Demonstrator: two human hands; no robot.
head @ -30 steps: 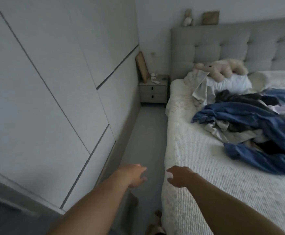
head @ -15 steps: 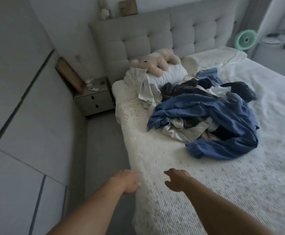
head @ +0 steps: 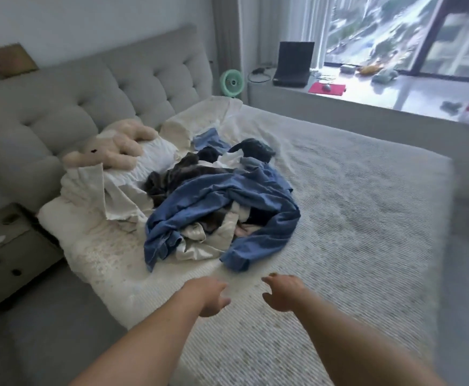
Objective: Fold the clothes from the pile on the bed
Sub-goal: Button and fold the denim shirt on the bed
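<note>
The pile of clothes (head: pixel 222 207) lies at the centre of the frame on the bed (head: pixel 367 204), a blue garment draped across it (lighter and darker pieces beneath). In the lower middle, the left hand (head: pixel 209 298) and right hand (head: pixel 283 295) reach over the bedspread, fingers loosely relaxed, holding nothing, just short of the pile.

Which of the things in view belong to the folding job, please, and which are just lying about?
Part of the job:
- pile of clothes, blue shirt on top
- bed
- left hand and right hand, both empty

Just lying about:
- plush toy
- pillow
- green fan
- laptop
- nightstand
</note>
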